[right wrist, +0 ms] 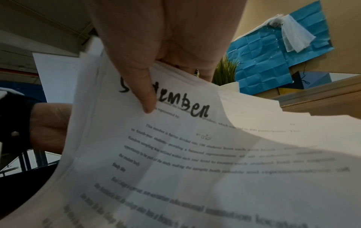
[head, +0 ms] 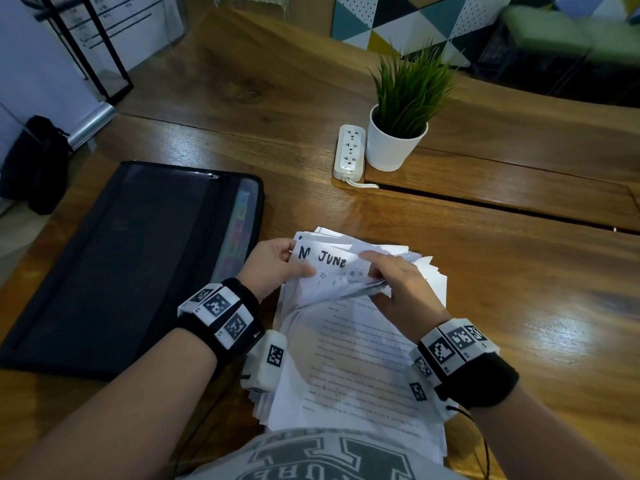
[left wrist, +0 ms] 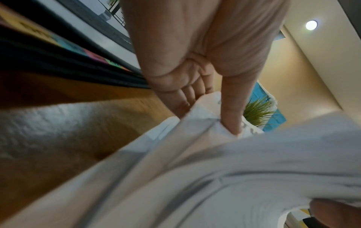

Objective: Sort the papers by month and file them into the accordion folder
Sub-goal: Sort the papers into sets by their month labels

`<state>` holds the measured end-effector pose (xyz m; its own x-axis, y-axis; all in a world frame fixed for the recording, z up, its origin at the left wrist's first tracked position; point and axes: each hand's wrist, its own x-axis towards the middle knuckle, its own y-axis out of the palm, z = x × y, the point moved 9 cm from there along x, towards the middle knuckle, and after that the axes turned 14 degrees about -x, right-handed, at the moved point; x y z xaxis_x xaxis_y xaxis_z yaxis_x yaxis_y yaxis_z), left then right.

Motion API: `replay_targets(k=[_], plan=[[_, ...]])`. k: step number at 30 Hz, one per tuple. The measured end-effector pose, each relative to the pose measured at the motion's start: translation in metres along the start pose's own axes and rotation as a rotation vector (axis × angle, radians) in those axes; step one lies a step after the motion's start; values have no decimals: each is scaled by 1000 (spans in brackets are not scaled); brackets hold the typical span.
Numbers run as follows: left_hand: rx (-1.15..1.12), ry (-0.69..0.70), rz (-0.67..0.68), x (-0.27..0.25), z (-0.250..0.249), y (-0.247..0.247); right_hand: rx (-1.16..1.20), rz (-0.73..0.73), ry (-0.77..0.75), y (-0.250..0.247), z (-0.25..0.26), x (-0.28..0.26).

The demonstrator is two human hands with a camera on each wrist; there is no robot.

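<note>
**Still sorting: the stack is being thumbed through, nothing filed yet**

Over at nine o'clock the accordion folder [head: 131, 265] lies flat on the bench [head: 502, 289], its coloured month tabs peeping out along the right edge, just beside the person's left wrist. Moving in, the left hand [head: 277, 265] pinches the top-left corner of the papers [head: 356, 341], thumb on top and fingers curled beneath; the left wrist view shows that thumb pressed into the folded sheets. Front and centre, a sheet marked "JUNE" [head: 332, 260] is lifted clear. Then the right hand [head: 398, 289], at about two o'clock of the stack, curls round a raised wad of pages, thumb pressed on a sheet headed "September" [right wrist: 175, 104].

By the look of it this is the sorting step. Next call: separate the June sheet cleanly without dragging its neighbours, since the stack is loose and fanned.
</note>
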<state>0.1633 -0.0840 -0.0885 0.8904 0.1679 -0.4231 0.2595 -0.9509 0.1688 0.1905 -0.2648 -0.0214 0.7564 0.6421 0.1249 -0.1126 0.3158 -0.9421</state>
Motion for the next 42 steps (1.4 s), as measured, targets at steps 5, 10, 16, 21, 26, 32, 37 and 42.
replay_targets(k=[5,10,16,21,26,32,37,42], plan=[[70,34,3,-3,-2,6,-37,-38,-67,-4,2,1],[42,-8,-24,-1,5,-2,-51,-6,-57,0,-5,-4],[77,-94,42,-7,7,0,-39,22,-22,-5,-4,-5],[209,-178,293,-19,8,34,-121,75,-56,0,2,4],[279,75,-67,1,-10,0,-102,45,-122,-6,4,0],[548,46,-72,14,3,4,-54,131,-111,-2,2,-6],[579,10,-67,16,9,15,-77,137,-176,-3,8,-4],[591,-7,-87,18,14,15,-69,158,-179,-5,7,-3]])
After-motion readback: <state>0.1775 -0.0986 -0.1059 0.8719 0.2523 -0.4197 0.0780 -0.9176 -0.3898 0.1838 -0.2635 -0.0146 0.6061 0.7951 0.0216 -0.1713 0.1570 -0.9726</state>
